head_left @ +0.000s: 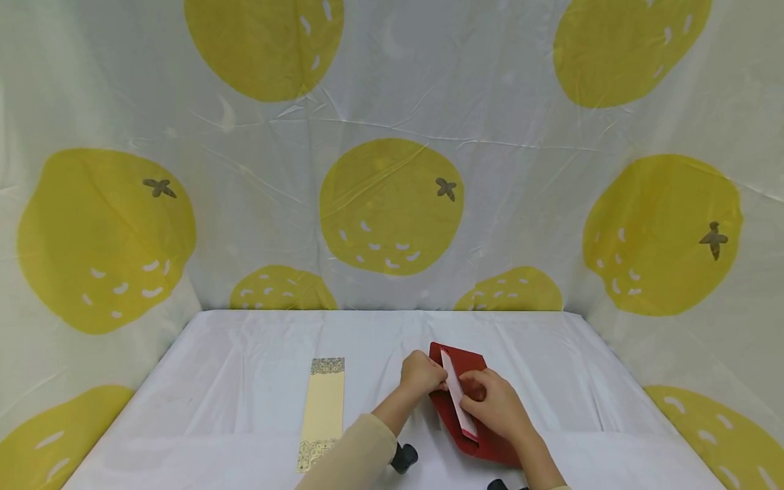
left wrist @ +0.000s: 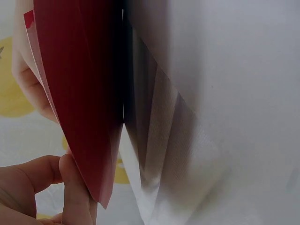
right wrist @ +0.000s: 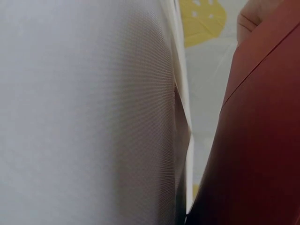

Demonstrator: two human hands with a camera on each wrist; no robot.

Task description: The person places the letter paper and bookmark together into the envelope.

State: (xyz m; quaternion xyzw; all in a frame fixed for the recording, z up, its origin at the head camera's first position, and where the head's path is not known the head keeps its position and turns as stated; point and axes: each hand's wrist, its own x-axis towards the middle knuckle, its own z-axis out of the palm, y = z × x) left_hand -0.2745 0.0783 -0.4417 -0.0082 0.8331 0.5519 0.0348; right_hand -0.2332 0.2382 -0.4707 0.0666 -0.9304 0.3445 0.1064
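Backdrop (head_left: 520, 170) takes up most of what I see: pale cloth, big yellow fruit prints. Tabletop (head_left: 257, 381) in front, white creased cloth. Envelope (head_left: 499, 446), red, right of centre, tilted in both hands; can't tell if its bottom edge touches the cloth. Card (head_left: 324, 405) lies flat to the left, well apart from envelope: cream, patterned band each end, near end partly behind left sleeve (head_left: 358, 452). Right hand (head_left: 497, 403): thumb and fingers curled, pinching strip's right edge. Left hand (head_left: 422, 373): fingers pinching envelope's left edge, clear in the left wrist view. Strip (head_left: 467, 423): pale, red at near end, runs along envelope's opening. Black cylinder (head_left: 405, 459) near left wrist.
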